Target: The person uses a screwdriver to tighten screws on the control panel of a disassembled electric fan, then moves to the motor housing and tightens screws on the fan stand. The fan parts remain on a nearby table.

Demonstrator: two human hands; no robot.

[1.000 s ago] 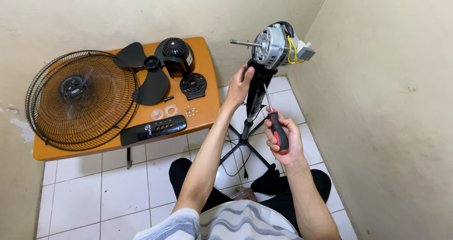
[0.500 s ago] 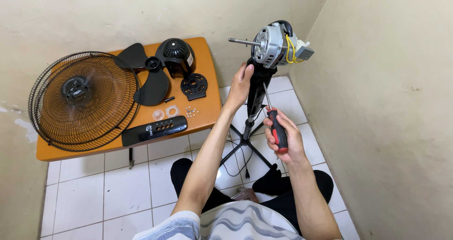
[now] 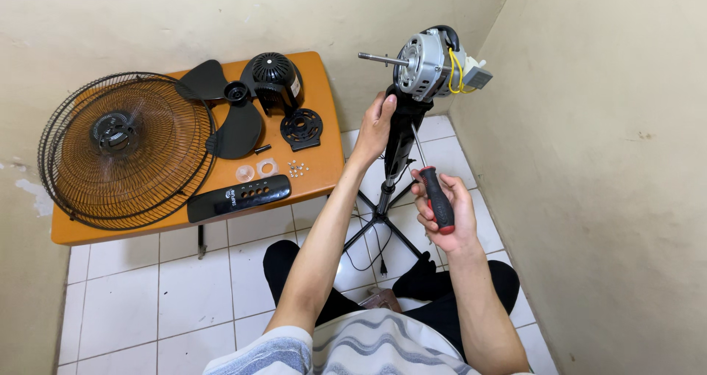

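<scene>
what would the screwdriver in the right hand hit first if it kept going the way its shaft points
Probably the black neck of the fan stand, just under the bare motor. The right hand aims the screwdriver up along the neck, where the left hand grips it. Depth is unclear; the tip may already touch.

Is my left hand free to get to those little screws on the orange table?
Probably yes: the left hand grips the fan stand's neck, and nothing stands between it and the small screws near the orange table edge.

1 round black wire fan cage (image 3: 125,148) | 1 black plastic fan blade (image 3: 228,110) | 2 clear plastic rings (image 3: 255,170) | 1 red-and-black screwdriver (image 3: 437,199) | 1 silver metal fan motor (image 3: 427,62)
</scene>
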